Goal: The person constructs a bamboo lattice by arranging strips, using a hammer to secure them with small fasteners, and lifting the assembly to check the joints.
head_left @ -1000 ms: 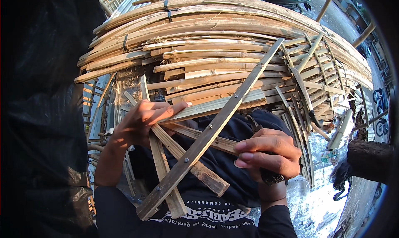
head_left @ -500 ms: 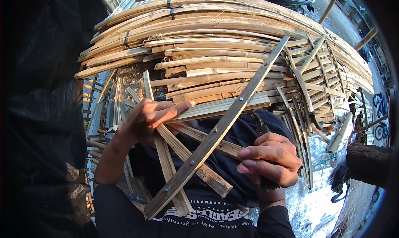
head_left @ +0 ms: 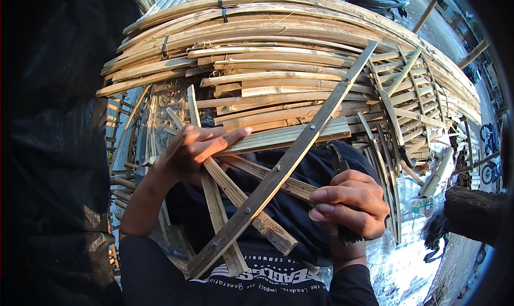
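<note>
On my lap lies a fan of crossed bamboo slats, joined by a long dark slat [head_left: 282, 161] that runs diagonally across them and has several nail or screw heads along it. My left hand [head_left: 195, 151] is closed around slats where they cross, its index finger along a pale wide slat [head_left: 300, 134]. Below it, two slats stretch toward my shirt, one a rough-ended slat [head_left: 276, 234]. My right hand [head_left: 353, 203] pinches the end of another slat [head_left: 297, 188] between thumb and fingers. The same palm holds a dark pair of pliers [head_left: 338, 160], partly hidden by the fingers.
Long split bamboo strips [head_left: 278, 30] lie stacked ahead, some tied with black bands. To the right are a bamboo lattice [head_left: 417, 89], a curved-tipped dark blade or tool [head_left: 393, 124], and a thick wooden post [head_left: 474, 209]. Dark sheeting [head_left: 59, 145] hangs at the left.
Almost nothing differs. The slats and my right hand have shifted very slightly to the right; both hands keep their hold.
</note>
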{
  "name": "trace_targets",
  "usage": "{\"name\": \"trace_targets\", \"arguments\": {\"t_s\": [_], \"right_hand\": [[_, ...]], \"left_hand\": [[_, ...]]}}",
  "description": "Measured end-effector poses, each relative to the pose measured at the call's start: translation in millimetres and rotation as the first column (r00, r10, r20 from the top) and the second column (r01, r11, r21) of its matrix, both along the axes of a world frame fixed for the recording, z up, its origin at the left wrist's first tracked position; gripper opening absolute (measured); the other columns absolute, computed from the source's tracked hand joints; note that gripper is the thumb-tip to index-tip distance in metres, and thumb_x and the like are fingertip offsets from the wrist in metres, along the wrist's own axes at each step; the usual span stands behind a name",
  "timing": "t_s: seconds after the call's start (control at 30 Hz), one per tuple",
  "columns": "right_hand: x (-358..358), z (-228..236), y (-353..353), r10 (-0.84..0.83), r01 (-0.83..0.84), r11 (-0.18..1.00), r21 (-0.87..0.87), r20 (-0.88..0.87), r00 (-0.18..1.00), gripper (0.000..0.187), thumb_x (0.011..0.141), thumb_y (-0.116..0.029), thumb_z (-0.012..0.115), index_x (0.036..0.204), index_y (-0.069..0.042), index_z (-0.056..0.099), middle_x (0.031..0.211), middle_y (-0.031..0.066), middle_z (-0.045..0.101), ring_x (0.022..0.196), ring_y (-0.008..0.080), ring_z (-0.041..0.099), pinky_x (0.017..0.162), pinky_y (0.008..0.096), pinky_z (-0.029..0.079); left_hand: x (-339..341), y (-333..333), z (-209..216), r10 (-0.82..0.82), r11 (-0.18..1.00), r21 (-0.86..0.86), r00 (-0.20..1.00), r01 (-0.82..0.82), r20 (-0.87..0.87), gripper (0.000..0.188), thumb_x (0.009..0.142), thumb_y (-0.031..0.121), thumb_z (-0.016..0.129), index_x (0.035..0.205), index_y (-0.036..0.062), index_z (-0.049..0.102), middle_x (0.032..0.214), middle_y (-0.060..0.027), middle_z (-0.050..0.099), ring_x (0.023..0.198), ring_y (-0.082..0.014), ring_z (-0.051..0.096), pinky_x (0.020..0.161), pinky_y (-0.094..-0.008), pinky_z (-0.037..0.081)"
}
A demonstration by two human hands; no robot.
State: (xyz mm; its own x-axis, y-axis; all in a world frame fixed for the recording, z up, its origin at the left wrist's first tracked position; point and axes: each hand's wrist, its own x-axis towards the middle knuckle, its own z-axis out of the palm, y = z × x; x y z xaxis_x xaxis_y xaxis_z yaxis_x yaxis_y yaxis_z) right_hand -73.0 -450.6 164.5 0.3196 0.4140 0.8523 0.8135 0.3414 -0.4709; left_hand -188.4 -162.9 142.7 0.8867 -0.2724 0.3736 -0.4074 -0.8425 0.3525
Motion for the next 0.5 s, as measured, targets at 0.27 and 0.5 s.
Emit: {"name": "trace_targets", "arguments": {"t_s": [0.27, 0.5], "right_hand": [[2, -2, -1, 0.015, -0.015, 1.0, 0.024, 0.005, 1.0, 0.03, 0.071, -0.012, 0.09, 0.091, -0.012, 0.068, 0.088, 0.0054, 0.075, 0.058, 0.013, 0.064, 0.052, 0.0242, 0.05], [5, -5, 2, -0.012, 0.012, 0.999, 0.038, -0.004, 1.0, 0.03, 0.07, -0.01, 0.09, 0.09, -0.01, 0.068, 0.087, 0.0064, 0.075, 0.058, 0.013, 0.064, 0.052, 0.0239, 0.05]], "left_hand": [[-1, -6, -5, 0.017, 0.995, 0.099, 0.997, -0.025, 0.071, 0.074, 0.07, 0.022, 0.074, 0.139, 0.0038, 0.058, 0.091, -0.0107, 0.07, 0.068, -0.026, 0.068, 0.059, -0.0354, 0.053], [-2, -3, -13, 0.036, 0.994, 0.108, 0.998, -0.03, -0.055, 0.077, 0.078, 0.037, 0.073, 0.145, 0.0058, 0.052, 0.088, -0.0092, 0.067, 0.065, -0.0252, 0.065, 0.058, -0.0358, 0.05]]}}
